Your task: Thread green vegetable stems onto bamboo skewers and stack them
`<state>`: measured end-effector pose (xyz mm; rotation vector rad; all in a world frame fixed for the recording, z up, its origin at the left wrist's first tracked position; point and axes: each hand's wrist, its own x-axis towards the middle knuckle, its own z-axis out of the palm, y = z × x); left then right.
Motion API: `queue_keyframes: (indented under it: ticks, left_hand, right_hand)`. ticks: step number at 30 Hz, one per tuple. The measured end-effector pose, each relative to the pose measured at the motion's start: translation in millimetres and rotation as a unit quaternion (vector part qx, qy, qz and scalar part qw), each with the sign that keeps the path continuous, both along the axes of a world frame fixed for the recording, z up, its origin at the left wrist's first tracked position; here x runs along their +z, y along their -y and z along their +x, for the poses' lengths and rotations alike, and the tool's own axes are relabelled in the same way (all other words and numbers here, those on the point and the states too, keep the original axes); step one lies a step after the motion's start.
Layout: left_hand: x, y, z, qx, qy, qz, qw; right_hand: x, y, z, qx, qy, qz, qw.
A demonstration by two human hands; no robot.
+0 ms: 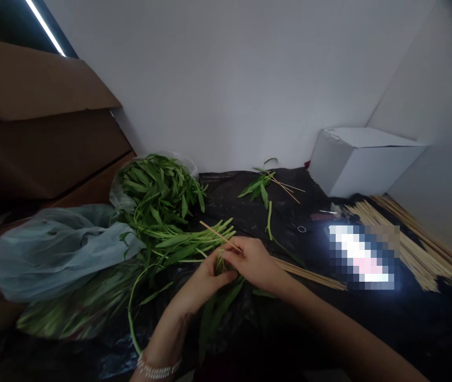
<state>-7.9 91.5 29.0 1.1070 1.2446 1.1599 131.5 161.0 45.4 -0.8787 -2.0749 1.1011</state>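
My right hand [256, 261] pinches a thin bamboo skewer [214, 233], which points up and to the left. Close against it, my left hand [204, 276] is closed around leafy green stems; their long leaves [223, 313] hang below my fingers. The two hands meet, so the spot where skewer and stems come together is mostly hidden. Just beyond them lies a bunch of cut green stems [194, 243]. More skewers [309, 271] lie on the black plastic sheet [226, 188] beside my right wrist.
A clear bag of leafy greens [158, 185] stands at the back left, near a pale blue plastic bag [66, 249] and a cardboard box [42, 143]. Greens threaded with skewers [263, 184] lie at the back. At right are a white box [365, 162], long sticks [409, 244] and a blurred-out bright screen [361, 257].
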Motion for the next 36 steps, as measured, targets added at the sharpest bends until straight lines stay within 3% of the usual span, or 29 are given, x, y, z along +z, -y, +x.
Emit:
queue_keyframes:
  ticks: [6,12,17,22,25,31,36]
  left_hand:
    - [0.3,-1.8,-3.9,-0.037,0.051,-0.058,0.996]
    - [-2.1,-2.1,-7.8,0.057,0.103,-0.102,0.988]
    - [-1.6,-3.8,-7.2,0.076,0.083,-0.073,0.991]
    - [-3.4,-2.8,-8.6,0.098,0.074,-0.065,0.990]
    - [-5.4,-2.8,-10.6,0.121,0.095,-0.052,0.987]
    - [-5.8,-5.1,-10.2,0.152,0.165,-0.041,0.974]
    - [-6.5,-4.9,-12.1,0.171,0.180,-0.047,0.968]
  right_hand:
    - [0.8,-3.2,8.2,0.052,-0.027,-0.042,0.997]
    - [-4.7,-8.7,10.0,0.000,0.002,0.039,0.999]
    - [-11.2,-14.4,9.5,-0.013,0.031,0.060,0.998]
    - [-0.5,-8.0,25.4,-0.047,0.053,0.029,0.997]
    - [1.0,0.6,37.7,-0.056,0.081,0.055,0.994]
    - [-17.1,12.0,44.7,-0.039,0.077,0.084,0.993]
    - [-31.3,3.4,47.9,-0.051,0.091,0.098,0.990]
